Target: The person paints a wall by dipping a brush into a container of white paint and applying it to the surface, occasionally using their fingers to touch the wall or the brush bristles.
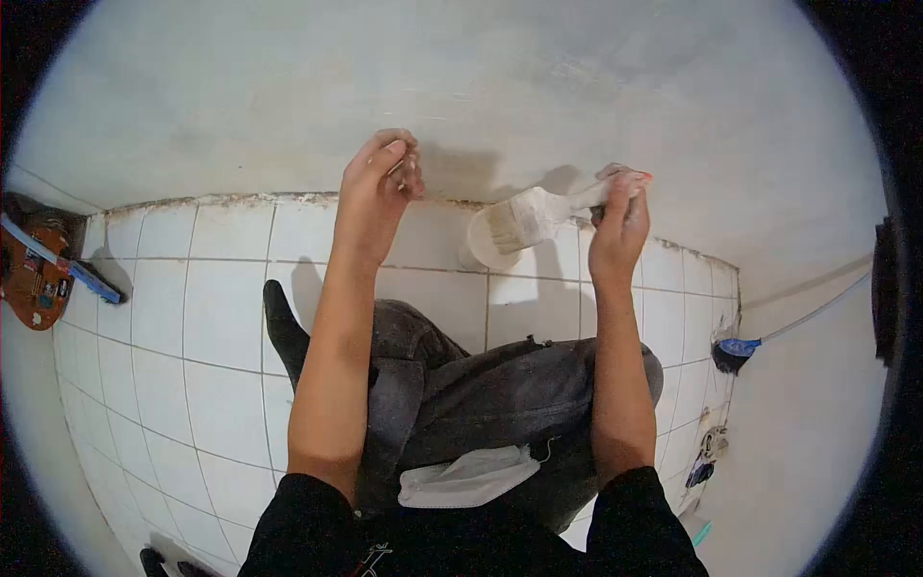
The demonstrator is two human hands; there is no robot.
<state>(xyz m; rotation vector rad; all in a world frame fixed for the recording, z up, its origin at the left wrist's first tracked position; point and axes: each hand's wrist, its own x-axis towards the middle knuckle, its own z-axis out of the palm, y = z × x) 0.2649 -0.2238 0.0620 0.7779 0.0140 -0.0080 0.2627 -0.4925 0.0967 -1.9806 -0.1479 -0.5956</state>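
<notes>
Gripping a wide, whitish paintbrush [543, 213] by its handle [588, 196] in the right hand [620, 226], thumb and fingers pinched round it, pale residue on the fingers. Orange-red end of the handle shows at the far side of the hand. Bristles [508, 223] angle down toward the left, in line with the mouth of a white round container [473, 252]; cannot tell if they touch the rim or sit above it. Container is on the white tiled floor [226, 231], near the foot of the pale wall [279, 96], between the two hands.

Left hand [383, 175] is raised in front of the wall, apart from brush and container, fingers curled inward with whitish smears, thumb near the fingertips; cannot tell if they press together. Shadow of it falls on the wall just to its right.

Person sits on the floor, legs folded, dark trousers [500, 394], black short sleeves. White face mask [471, 478] lies on the lap, thin cord at its right end. Black-covered foot [284, 317] sticks out left of the left forearm. Blue-headed broom [736, 351] on the right side, blue-headed brush [94, 282] on the left by a brown object [38, 274], detail too small to tell
</notes>
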